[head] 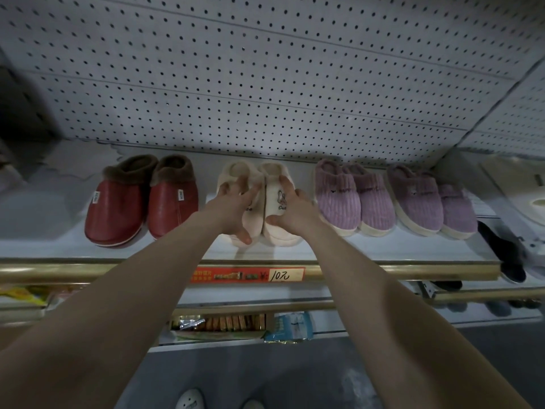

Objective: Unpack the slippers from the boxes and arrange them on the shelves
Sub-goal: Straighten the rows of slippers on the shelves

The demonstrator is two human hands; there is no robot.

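Ok, left hand (234, 209) and right hand (296, 212) fingers each grasp one cream slipper (278, 231) on shelf (44, 228); red pair (118, 214) left, purple pairs (339, 202) right; left slipper's print covered.

A grey pegboard (265, 84) dotted with small holes fills the space above and beyond the left hand (236, 209) and the right hand (292, 211). Just below the hands, toward the person, sits a red-orange price label (247, 274) with "10元" handwritten on its pale right end. Lower still lie a row of orange-brown packets (233, 321), a crumpled silvery wrapper (188, 323) to their left, and a blue-and-white packet (290, 327) to their right. Yellow packaging (20, 295) shows far down to the left. Beneath everything is grey floor (295, 379), with two white shoe tips (190, 399) at the bottom edge.
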